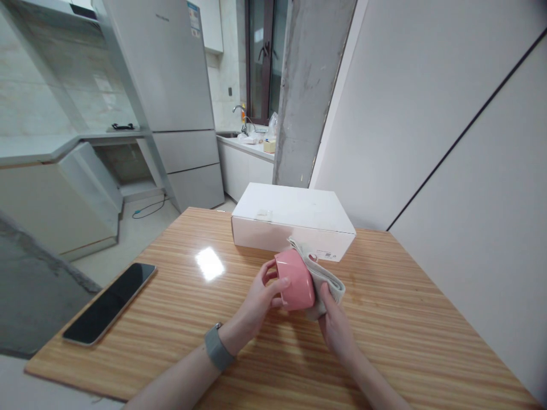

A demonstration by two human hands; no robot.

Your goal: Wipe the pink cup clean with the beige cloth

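Note:
A glossy pink bowl (296, 282) is tipped on its side above the table, its open side turned to the left. My left hand (265, 290) grips it by the rim, thumb on the outer wall and fingers reaching inside. A folded light grey cloth (327, 282) lies against the bowl's base. My right hand (335, 322) is closed on this cloth and presses it to the bowl from the right; some of its fingers are hidden behind the cloth.
Just behind my hands a white cardboard box (293, 213) rests on the wooden table (179, 307). A dark-screened phone (111, 302) lies near the left edge. Beyond stand a fridge (166, 74), a counter with a faucet (240, 114), and a white wall panel (427, 102) at right.

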